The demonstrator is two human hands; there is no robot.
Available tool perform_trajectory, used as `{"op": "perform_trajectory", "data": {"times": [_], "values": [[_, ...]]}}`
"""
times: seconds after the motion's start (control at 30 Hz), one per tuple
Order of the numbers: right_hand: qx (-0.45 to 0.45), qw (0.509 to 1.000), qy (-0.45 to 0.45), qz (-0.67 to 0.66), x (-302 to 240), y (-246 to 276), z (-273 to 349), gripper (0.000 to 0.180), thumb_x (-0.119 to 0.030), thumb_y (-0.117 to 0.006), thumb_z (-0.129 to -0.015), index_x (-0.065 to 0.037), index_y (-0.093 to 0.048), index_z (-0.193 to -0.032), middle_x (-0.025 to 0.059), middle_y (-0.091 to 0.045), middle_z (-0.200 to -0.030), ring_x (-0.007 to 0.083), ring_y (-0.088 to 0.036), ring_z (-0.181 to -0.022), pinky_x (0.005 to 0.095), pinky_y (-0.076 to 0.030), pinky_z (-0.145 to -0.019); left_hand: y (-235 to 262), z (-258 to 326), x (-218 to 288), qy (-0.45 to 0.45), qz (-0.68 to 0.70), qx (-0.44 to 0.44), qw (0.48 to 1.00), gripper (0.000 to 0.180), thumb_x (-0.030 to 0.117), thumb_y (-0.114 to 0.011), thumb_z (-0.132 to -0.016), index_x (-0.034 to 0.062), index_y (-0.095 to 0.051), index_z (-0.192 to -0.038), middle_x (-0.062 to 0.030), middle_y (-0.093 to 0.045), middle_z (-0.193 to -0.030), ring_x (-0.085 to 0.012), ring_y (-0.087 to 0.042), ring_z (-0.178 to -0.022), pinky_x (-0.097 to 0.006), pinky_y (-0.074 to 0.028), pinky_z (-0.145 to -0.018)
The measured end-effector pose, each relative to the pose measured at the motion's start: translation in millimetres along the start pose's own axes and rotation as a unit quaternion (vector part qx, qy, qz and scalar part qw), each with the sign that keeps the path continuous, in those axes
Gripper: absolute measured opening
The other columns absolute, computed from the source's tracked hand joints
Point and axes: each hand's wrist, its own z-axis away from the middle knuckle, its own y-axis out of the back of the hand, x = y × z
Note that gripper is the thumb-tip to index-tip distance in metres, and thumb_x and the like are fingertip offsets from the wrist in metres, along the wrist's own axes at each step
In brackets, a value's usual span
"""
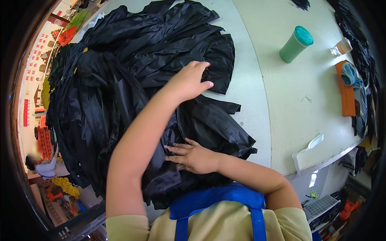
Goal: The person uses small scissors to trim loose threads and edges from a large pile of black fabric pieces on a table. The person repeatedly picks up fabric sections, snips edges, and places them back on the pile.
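Note:
A large heap of black, shiny garments [120, 84] covers the left and middle of the table, its folds running in many directions. My left hand [191, 81] reaches across to the far part of the heap. Its thumb and forefinger point right and stand apart, over a black piece with a squared end; the other fingers are partly hidden. Closer to my body, my right hand [193, 157] lies with spread fingers on the black fabric. A black garment panel [217, 126] with a narrow tab extends to the right between the hands.
On the pale table [277, 120] to the right stand a green cup [296, 44] and a small glass jar [341, 47]. An orange box [346, 90] with a blue cloth [350, 75] sits by more black material. A person [46, 166] is at far left.

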Motion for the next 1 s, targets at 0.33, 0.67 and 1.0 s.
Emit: {"op": "perform_trajectory", "data": {"times": [0.33, 0.67, 1.0], "values": [[0.144, 0.853, -0.189, -0.466, 7, 146, 57, 0.031, -0.014, -0.055, -0.092, -0.005, -0.058, -0.122, 0.0126, -0.064, -0.113, 0.0208, -0.064, -0.078, 0.0312, -0.053, -0.075, -17, 41, -56, 0.025, 0.171, 0.18, 0.968, 0.015, 0.0, -0.063, -0.074, 0.0029, -0.052, -0.084, -0.0104, -0.06, -0.092, -0.0283, -0.058, -0.087, -0.033, -0.046, -0.079], [0.354, 0.794, -0.248, -0.428, 70, 139, -34, 0.043, -0.004, -0.065, -0.082, 0.0, -0.044, -0.12, -0.0026, -0.046, -0.077, 0.0042, -0.043, -0.065, 0.02, -0.039, -0.06, 32, 132, -40, 0.023, 0.269, 0.057, 0.961, 0.02, 0.014, -0.062, -0.075, 0.0027, -0.054, -0.09, -0.0082, -0.06, -0.087, -0.017, -0.054, -0.083, -0.027, -0.042, -0.079], [0.346, 0.889, -0.126, -0.272, 32, 106, -30, 0.049, 0.009, -0.058, -0.078, -0.005, -0.03, -0.115, -0.0002, -0.048, -0.072, 0.0067, -0.041, -0.06, 0.0213, -0.036, -0.059, 48, 77, 0, 0.016, 0.077, 0.132, 0.988, 0.076, 0.011, -0.069, -0.066, 0.0089, -0.039, -0.136, -0.0136, -0.051, -0.126, -0.0295, -0.05, -0.114, -0.044, -0.03, -0.105]]}}
